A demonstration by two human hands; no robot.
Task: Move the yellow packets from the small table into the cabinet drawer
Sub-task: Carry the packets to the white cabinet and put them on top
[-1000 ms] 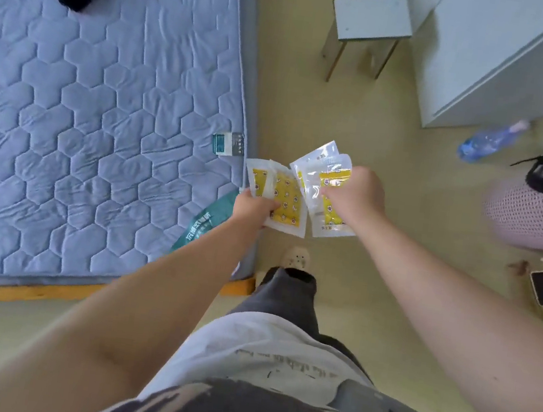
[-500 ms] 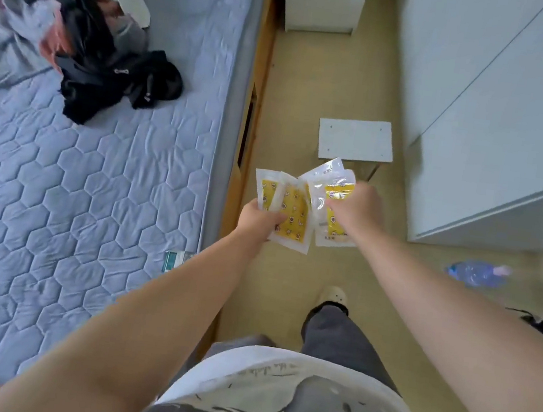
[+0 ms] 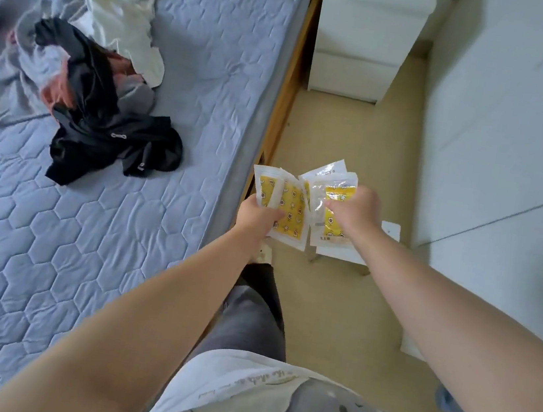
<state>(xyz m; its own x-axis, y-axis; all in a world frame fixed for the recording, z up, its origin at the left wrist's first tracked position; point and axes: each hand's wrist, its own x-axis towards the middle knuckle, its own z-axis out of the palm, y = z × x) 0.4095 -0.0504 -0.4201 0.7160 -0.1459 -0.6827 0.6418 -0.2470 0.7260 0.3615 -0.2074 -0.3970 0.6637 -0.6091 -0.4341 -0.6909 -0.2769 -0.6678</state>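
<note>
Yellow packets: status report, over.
Left hand grips some yellow packets, right hand grips the rest. White drawer cabinet ahead, drawers look shut. Bare floor between.

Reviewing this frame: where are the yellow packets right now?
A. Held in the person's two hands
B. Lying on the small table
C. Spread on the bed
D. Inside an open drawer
A: the left hand and the right hand each grip some of the yellow packets, fanned out between them in the air.
</note>
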